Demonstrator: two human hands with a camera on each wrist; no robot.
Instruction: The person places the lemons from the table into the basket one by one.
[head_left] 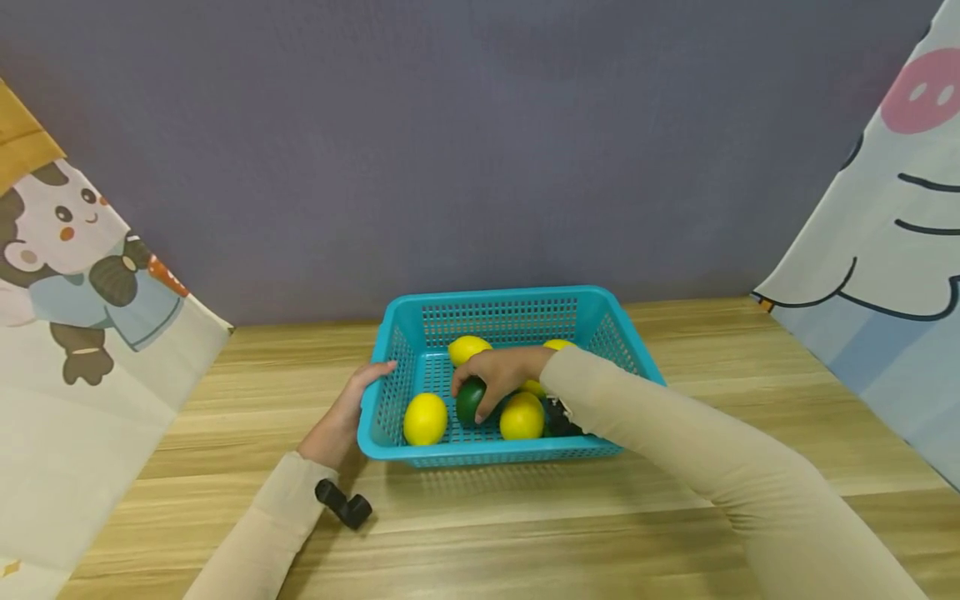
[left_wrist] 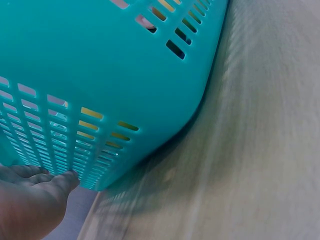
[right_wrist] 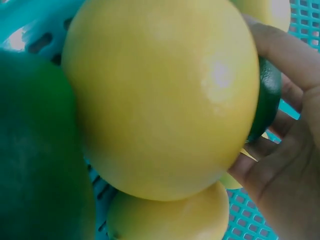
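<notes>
A turquoise plastic basket [head_left: 487,450] with slotted walls stands on the wooden table. My left hand [head_left: 348,414] grips its left rim, thumb over the edge and fingers against the outer wall; the left wrist view shows that hand [left_wrist: 35,202] beside the slots. Inside the basket, my right hand [head_left: 498,379] holds a dark green avocado [head_left: 470,402], fingers and thumb around its sides. A yellow lemon [head_left: 426,419] sits left of the avocado, another lemon [head_left: 522,417] to its right. In the right wrist view a large lemon [right_wrist: 160,100] partly hides the held avocado [right_wrist: 268,97].
More lemons lie behind the right hand, one lemon [head_left: 468,348] near the back wall. Another green fruit [right_wrist: 40,150] fills the left of the right wrist view. A grey panel [head_left: 480,150] rises behind the table [head_left: 465,533]; printed cloths [head_left: 900,250] flank it.
</notes>
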